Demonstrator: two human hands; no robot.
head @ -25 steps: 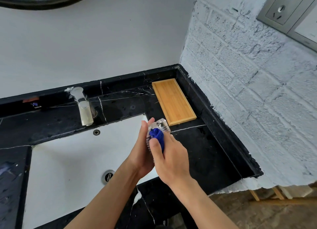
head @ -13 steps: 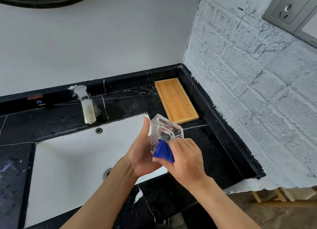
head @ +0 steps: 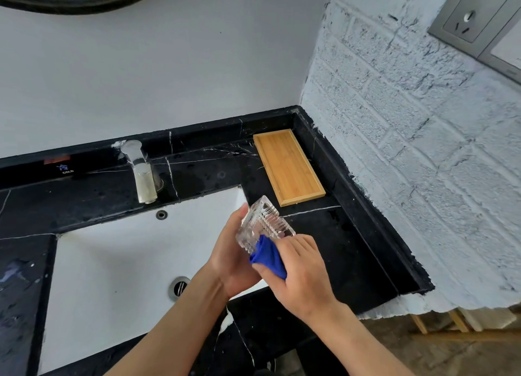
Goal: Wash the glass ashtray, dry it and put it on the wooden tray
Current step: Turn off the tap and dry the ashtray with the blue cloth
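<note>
A ribbed square glass ashtray (head: 262, 224) is held tilted on edge above the sink's right rim. My left hand (head: 229, 258) grips it from the left and below. My right hand (head: 303, 271) is closed on a bunched blue cloth (head: 267, 255) that presses against the ashtray's lower right side. The wooden tray (head: 287, 167) lies on the black counter beyond the hands, in the back right corner, with nothing on it.
A white basin (head: 118, 263) with a drain (head: 179, 286) lies below and left of the hands. A faucet (head: 139, 172) stands behind it. The black marble counter (head: 338, 248) ends at a painted brick wall (head: 408, 150) on the right.
The cloth in my right hand slid from the ashtray's top down to its lower right side. More of the glass shows now. The ashtray stays in my left hand.
</note>
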